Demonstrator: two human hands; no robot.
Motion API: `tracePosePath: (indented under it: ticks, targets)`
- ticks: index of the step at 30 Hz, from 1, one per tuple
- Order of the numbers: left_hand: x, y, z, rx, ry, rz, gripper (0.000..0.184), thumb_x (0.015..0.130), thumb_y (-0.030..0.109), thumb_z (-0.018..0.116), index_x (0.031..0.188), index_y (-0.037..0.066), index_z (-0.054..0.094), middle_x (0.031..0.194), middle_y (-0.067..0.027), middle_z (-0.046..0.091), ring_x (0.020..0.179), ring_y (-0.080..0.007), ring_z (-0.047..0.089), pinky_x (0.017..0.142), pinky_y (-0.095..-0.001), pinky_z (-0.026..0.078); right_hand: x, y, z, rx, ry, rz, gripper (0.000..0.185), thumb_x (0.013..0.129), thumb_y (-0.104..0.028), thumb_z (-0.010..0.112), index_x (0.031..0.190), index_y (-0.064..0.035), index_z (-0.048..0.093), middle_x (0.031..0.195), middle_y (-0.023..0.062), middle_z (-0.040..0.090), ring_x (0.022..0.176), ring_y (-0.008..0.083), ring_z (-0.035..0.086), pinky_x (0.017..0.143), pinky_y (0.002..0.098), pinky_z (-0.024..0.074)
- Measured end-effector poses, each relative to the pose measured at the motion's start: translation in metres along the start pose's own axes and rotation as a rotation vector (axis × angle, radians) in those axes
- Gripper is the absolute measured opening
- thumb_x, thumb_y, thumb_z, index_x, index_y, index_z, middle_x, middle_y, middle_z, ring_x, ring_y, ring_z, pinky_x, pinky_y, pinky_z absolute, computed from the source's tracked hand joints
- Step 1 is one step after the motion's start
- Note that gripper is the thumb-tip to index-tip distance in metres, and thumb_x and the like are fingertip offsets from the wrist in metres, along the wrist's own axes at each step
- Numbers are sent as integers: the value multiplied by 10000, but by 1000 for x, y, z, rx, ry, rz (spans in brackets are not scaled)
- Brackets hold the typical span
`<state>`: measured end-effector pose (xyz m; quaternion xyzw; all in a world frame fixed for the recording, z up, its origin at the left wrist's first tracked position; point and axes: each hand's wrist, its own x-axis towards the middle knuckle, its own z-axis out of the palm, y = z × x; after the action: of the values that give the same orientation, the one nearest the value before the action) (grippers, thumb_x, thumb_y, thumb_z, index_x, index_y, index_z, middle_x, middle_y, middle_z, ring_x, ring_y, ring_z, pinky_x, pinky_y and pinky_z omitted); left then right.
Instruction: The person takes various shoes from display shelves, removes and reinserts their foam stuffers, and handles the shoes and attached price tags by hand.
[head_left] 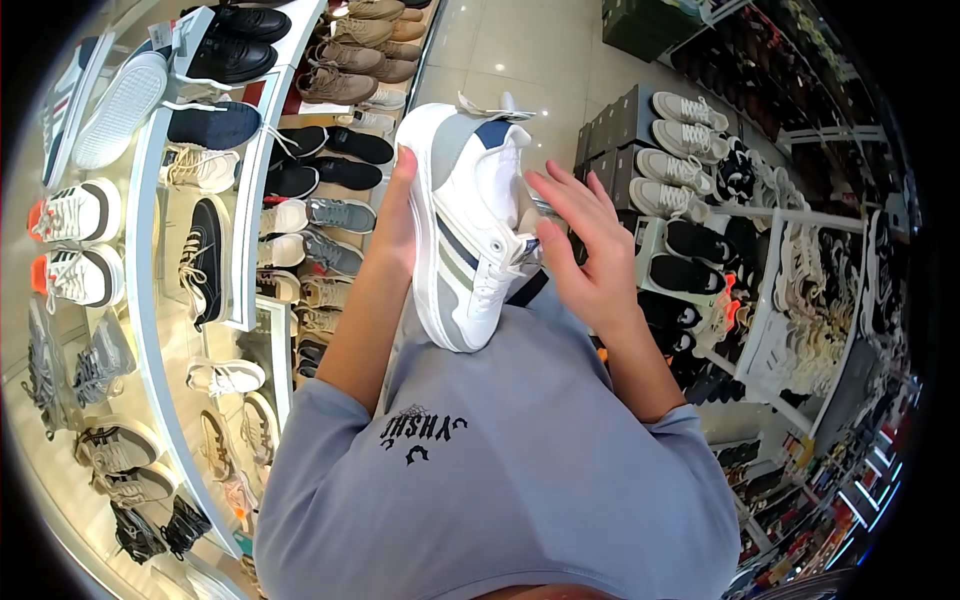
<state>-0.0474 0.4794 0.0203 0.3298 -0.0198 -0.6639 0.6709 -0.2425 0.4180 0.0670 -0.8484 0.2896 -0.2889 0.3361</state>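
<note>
Display shelf (150, 290) on the left, then the left hand (396, 228) clamping the sole edge of a white striped sneaker (457, 215), held up before the chest, toe toward the shirt (500, 440). Right hand (592, 240) is spread beside the collar; can't tell if it's touching. I'd keep that sole well supported, fingers loose near the laces.

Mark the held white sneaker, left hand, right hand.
White sneaker (462, 226): head view, on its side panel above the stripes.
Left hand (397, 222): head view, on the visible part below the thumb.
Right hand (598, 252): head view, on the back of the hand.
</note>
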Motion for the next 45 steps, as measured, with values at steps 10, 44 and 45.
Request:
tracePosePath:
  ticks: [10, 44, 45]
  targets:
    - [81, 28, 17, 5, -69, 184, 762, 950, 615, 348, 1433, 26, 338, 1388, -183, 477, 1251, -294, 512, 1036, -424, 441, 112, 36, -14, -2, -140, -168, 354, 820, -35, 569, 1163, -67, 653, 1251, 103, 617, 1180, 355, 563, 1020, 514, 382]
    - [435, 256, 35, -236, 59, 249, 736, 967, 616, 221, 1411, 53, 389, 1318, -184, 536, 1163, -352, 560, 1000, -478, 449, 476, 198, 22, 326, -159, 286, 119, 877, -103, 650, 943, -4, 650, 842, 83, 597, 646, 166, 518, 585, 282, 413]
    - [445, 255, 35, -232, 75, 252, 741, 965, 621, 217, 1409, 55, 394, 1313, -187, 540, 1159, -354, 562, 998, -479, 450, 485, 209, 16, 318, -246, 274, 124, 881, -114, 647, 918, 3, 642, 817, 88, 586, 639, 172, 514, 582, 289, 410]
